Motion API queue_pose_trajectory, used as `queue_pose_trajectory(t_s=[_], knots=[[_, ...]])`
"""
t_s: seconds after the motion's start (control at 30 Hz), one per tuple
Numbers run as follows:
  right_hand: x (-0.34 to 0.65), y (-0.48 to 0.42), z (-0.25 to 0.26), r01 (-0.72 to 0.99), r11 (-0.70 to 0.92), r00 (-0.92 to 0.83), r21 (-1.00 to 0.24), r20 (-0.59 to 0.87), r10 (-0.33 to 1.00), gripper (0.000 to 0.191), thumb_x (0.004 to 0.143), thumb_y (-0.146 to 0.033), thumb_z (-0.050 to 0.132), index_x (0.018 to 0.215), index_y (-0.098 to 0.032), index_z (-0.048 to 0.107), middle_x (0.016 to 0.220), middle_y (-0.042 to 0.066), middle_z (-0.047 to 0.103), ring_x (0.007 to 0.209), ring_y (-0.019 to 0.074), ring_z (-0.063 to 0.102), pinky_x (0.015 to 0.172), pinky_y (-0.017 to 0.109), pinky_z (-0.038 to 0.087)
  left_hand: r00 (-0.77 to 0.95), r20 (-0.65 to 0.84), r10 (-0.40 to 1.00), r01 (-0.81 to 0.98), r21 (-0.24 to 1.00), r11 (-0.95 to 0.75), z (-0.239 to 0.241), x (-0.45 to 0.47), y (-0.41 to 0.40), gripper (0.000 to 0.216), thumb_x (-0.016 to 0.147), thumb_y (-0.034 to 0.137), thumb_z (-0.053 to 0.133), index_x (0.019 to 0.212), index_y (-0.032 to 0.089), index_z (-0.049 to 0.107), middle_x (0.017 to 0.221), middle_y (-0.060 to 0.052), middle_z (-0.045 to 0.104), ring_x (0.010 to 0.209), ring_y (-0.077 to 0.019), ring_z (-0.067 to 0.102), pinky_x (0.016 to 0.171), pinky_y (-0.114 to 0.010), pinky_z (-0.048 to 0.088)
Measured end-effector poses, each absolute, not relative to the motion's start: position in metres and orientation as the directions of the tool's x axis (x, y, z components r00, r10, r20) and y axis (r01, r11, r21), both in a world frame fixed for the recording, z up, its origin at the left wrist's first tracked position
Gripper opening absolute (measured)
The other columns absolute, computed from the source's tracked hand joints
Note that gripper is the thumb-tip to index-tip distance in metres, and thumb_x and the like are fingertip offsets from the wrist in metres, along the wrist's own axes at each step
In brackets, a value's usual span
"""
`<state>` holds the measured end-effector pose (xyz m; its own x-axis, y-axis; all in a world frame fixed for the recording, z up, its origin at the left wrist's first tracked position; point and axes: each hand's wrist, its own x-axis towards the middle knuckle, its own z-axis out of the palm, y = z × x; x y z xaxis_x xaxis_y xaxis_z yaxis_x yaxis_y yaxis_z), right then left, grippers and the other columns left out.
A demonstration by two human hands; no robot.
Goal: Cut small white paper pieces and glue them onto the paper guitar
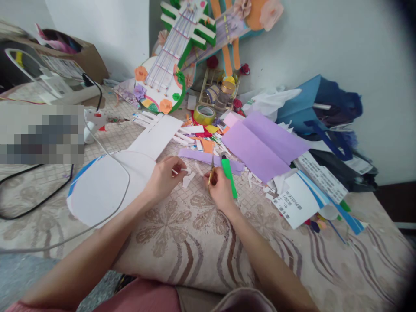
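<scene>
My left hand [164, 178] is closed in a pinch over the table, with a small white paper piece [183, 170] at its fingertips. More white paper scraps [188, 179] lie just beside it. In my right hand [221, 189] is a pair of scissors [212, 164] with gold-coloured handles, blades pointing away from me. A narrow white strip [199, 169] lies by the right fingertips; whether they touch it I cannot tell. Close to that hand rests a bright green stick-like tool [229, 177] with a dark end. Left of my hands lies a white guitar-shaped cutout [107, 186].
A purple sheet [263, 145] and colourful scraps [206, 141] spread behind my hands. A glue gun [94, 123] stands left, its grey cable [129, 177] crossing the cutout. Yellow tape [204, 115] and decorated paper guitars [165, 69] stand behind; bags [302, 99] lie right.
</scene>
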<state>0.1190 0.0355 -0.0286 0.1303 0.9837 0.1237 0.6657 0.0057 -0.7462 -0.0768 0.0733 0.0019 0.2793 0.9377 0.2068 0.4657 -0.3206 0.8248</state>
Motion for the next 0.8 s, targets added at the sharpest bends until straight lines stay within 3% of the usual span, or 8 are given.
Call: queue_pose_trajectory(t_s=[0.1,0.2,0.43,0.67,0.8], knots=[[0.127,0.032,-0.022,0.516,0.012,0.089,-0.857,0.067,0.994,0.012,0.08,-0.03,0.058,0.087,-0.022,0.053,0.081,0.002,0.067,0.067,0.0168,0.062,0.063,0.028,0.048,0.342,0.222,0.913,0.358,0.867,-0.345,0.007,-0.075,0.07,0.008,0.079,0.026,0.063,0.082,0.018,0.063,0.111,-0.011,0.065,0.097,-0.0211,0.064,0.08,-0.033,0.053],[0.131,0.029,-0.017,0.513,0.03,0.059,-0.858,0.07,0.996,0.015,0.076,-0.029,0.062,0.087,-0.022,0.054,0.078,0.0,0.065,0.063,0.0153,0.059,0.061,0.027,0.047,0.426,0.24,0.872,0.294,0.875,-0.384,0.012,-0.072,0.066,0.004,0.079,0.022,0.064,0.082,0.019,0.064,0.128,-0.011,0.061,0.109,-0.0236,0.062,0.094,-0.039,0.049],[0.134,0.025,-0.013,0.591,0.173,0.034,-0.788,0.239,0.971,0.011,0.078,-0.025,0.061,0.086,-0.022,0.055,0.081,0.002,0.062,0.065,0.0154,0.055,0.061,0.028,0.044,0.473,0.302,0.828,0.319,0.817,-0.48,0.011,-0.069,0.064,0.005,0.081,0.014,0.061,0.082,0.019,0.064,0.101,-0.008,0.069,0.093,-0.0193,0.065,0.081,-0.031,0.05],[0.141,0.028,-0.016,0.213,0.218,0.004,-0.953,0.223,0.975,0.024,0.077,-0.03,0.067,0.095,-0.024,0.052,0.106,0.005,0.065,0.083,0.0176,0.062,0.07,0.03,0.05,0.444,0.296,0.846,0.299,0.841,-0.451,0.006,-0.066,0.064,0.003,0.081,0.015,0.062,0.08,0.018,0.064,0.1,-0.008,0.068,0.09,-0.0183,0.065,0.078,-0.03,0.051],[0.14,0.027,-0.013,0.12,0.237,-0.006,-0.964,0.238,0.971,0.023,0.078,-0.03,0.067,0.093,-0.024,0.05,0.109,0.006,0.063,0.091,0.0188,0.063,0.077,0.033,0.051,0.415,0.248,0.876,0.26,0.89,-0.375,0.006,-0.065,0.063,0.003,0.08,0.02,0.065,0.08,0.018,0.064,0.101,-0.009,0.068,0.092,-0.0196,0.065,0.08,-0.032,0.053]])
